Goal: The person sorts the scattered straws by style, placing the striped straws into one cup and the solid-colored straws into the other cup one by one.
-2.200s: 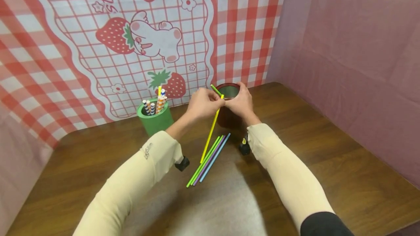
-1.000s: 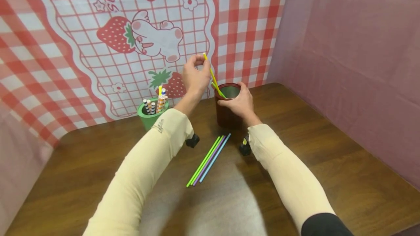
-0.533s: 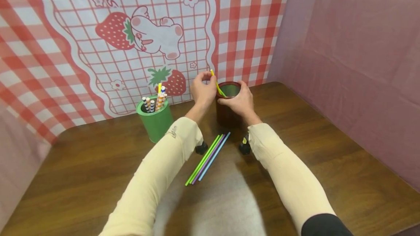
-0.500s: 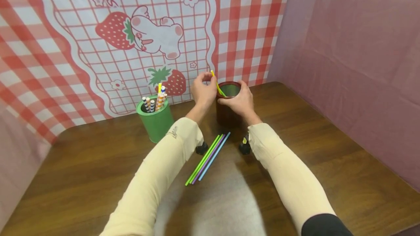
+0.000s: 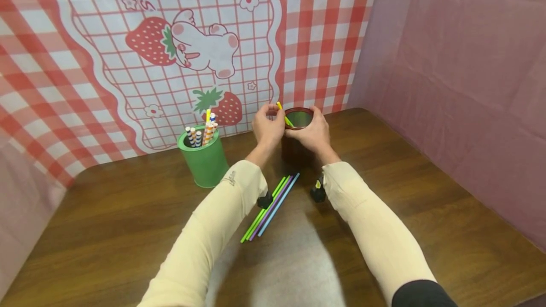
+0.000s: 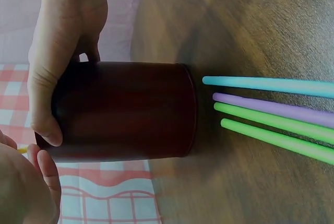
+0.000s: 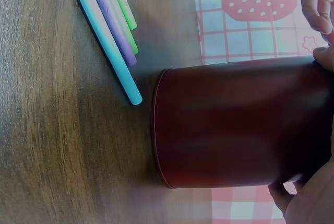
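Note:
My left hand pinches a yellow straw at the left rim of a dark red cylindrical holder. Most of that straw is hidden inside the holder and behind the fingers. A green straw leans inside, just under the rim. My right hand grips the holder near its top, thumb across the front and fingers round the far right side. On the table in front lie several straws: a blue straw, a purple straw and two green straws, side by side.
A green holder with several striped paper straws and a yellow one stands to the left. The wooden table meets a checked strawberry cloth behind and a pink cloth on the right.
My left hand has raised the yellow straw from in front of the dark red holder, set its lower end inside, and moved down with it. My right hand stays on the holder.

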Available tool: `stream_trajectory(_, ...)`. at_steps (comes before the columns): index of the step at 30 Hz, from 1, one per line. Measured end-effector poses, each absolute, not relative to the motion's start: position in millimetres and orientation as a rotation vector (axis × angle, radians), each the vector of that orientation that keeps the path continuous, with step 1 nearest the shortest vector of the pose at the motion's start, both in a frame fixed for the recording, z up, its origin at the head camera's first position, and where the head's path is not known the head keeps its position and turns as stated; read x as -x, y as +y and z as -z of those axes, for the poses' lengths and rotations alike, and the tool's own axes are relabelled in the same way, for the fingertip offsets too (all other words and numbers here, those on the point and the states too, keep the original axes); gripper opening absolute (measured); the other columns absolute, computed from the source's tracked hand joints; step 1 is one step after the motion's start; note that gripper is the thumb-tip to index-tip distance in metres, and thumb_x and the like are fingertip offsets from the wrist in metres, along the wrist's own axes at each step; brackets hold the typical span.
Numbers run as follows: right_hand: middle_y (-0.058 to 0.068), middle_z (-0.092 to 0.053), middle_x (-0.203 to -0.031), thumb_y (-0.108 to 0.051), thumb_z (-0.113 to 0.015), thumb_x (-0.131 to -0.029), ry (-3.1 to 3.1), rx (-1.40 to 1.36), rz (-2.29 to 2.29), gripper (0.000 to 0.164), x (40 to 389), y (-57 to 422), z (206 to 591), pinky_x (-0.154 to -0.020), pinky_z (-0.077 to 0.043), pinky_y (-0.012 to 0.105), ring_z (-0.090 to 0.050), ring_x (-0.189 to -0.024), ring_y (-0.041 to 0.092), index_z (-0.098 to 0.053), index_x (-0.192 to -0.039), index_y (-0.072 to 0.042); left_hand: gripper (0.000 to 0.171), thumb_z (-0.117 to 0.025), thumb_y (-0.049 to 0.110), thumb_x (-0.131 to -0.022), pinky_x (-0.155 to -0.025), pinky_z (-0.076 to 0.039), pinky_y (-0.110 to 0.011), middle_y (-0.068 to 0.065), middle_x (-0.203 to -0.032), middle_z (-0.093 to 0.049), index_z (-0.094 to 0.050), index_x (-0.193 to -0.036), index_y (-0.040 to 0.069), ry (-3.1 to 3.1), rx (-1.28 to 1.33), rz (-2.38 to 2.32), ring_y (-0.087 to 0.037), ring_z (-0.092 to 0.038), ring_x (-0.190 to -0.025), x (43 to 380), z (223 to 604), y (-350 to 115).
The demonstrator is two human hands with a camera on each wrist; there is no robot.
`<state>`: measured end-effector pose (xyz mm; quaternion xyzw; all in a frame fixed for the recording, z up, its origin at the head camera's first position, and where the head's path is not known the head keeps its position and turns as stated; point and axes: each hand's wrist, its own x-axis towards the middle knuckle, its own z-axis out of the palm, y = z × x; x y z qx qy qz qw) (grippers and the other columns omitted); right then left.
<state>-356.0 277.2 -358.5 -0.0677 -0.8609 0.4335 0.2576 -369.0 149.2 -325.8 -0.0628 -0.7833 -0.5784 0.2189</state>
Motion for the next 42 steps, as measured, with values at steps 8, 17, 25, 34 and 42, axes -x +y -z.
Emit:
stream_trajectory(8, 0.019, -0.05, -0.132, -0.042, -0.087, -0.06, -2.334, 0.191, -1.172, 0.105, 355.2, 278.0, 360.2, -0.097, -0.044, 0.047, -0.05, -0.117, 0.034, -0.035, -0.143, -0.005, 0.016, -0.068, 0.024, -0.082, -0.08, -0.046, -0.034, -0.003, -0.093, -0.068, -0.068, -0.094, 0.013, -2.203, 0.217, 1.58, -0.023, -0.062, -0.092, 367.8, 329.8, 140.1)
stream_trajectory(17, 0.018, -0.051, -0.131, -0.043, -0.087, -0.062, -2.344, 0.168, -1.172, 0.102, 356.9, 275.3, 359.9, -0.098, -0.044, 0.047, -0.05, -0.117, 0.032, -0.036, -0.142, -0.005, 0.012, -0.065, 0.021, -0.083, -0.076, -0.049, -0.031, 0.0, -0.083, -0.071, -0.072, -0.089, 0.013, -2.458, 0.476, 1.261, -0.016, -0.063, -0.079, 359.9, 347.4, 106.6)
stream_trajectory(25, 0.017, -0.048, -0.132, -0.041, -0.085, -0.066, -2.347, 0.163, -1.216, 0.098, 354.6, 276.4, 359.2, -0.098, -0.046, 0.048, -0.048, -0.117, 0.031, -0.034, -0.142, -0.006, 0.009, -0.071, 0.021, -0.079, -0.068, -0.053, -0.03, 0.003, -0.073, -0.071, -0.077, -0.079, 0.014, -2.909, 0.732, 0.804, -0.016, -0.066, -0.071, 337.7, 362.8, 92.2)
stream_trajectory(34, 0.017, -0.049, -0.131, -0.041, -0.085, -0.065, -2.334, 0.169, -1.227, 0.097, 354.0, 279.3, 360.5, -0.096, -0.047, 0.048, -0.048, -0.115, 0.031, -0.035, -0.141, -0.006, 0.005, -0.074, 0.012, -0.075, -0.054, -0.056, -0.026, -0.007, -0.06, -0.069, -0.076, -0.075, 0.007, -3.263, 0.665, 0.916, -0.016, -0.068, -0.054, 334.6, 369.7, 93.4)
stream_trajectory(42, 0.016, -0.049, -0.131, -0.042, -0.085, -0.065, -2.34, 0.159, -1.234, 0.097, 356.5, 278.8, 361.1, -0.095, -0.048, 0.048, -0.049, -0.114, 0.029, -0.035, -0.141, -0.007, 0.009, -0.079, 0.01, -0.071, -0.051, -0.055, -0.023, -0.005, -0.054, -0.066, -0.073, -0.065, 0.006, -3.298, 0.652, 0.898, -0.014, -0.066, -0.049, 337.7, 379.1, 96.5)
